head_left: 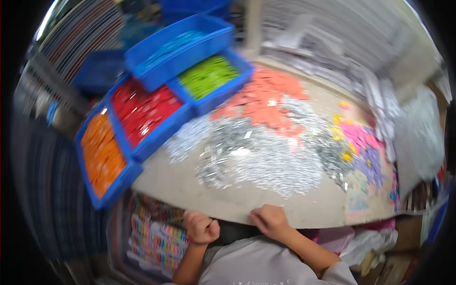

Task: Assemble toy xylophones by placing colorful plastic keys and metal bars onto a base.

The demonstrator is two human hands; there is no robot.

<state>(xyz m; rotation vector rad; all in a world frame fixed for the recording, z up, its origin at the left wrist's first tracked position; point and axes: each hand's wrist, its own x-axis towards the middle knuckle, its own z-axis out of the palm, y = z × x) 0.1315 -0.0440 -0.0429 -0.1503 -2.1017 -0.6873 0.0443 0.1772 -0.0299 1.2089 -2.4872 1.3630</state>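
Observation:
My left hand (201, 227) is curled closed just off the near edge of the table (190, 192). Whether anything sits between its fingers is blurred. My right hand (271, 221) rests at the same edge, fingers bent in, and its grip is hidden from above. Beyond both hands a wide heap of small silver-white pieces (280, 166) covers the middle of the table. Shiny grey pieces (216, 166) lie to its left, and a pile of flat coral pieces (266, 95) spreads behind it.
Blue bins on the left hold orange pieces (102, 154), red pieces (142, 111) and green pieces (209, 76); another blue bin (183, 50) overlaps them. Pink pieces (358, 135) and purple pieces (368, 164) lie at right. Below left is a container of multicoloured strips (154, 240).

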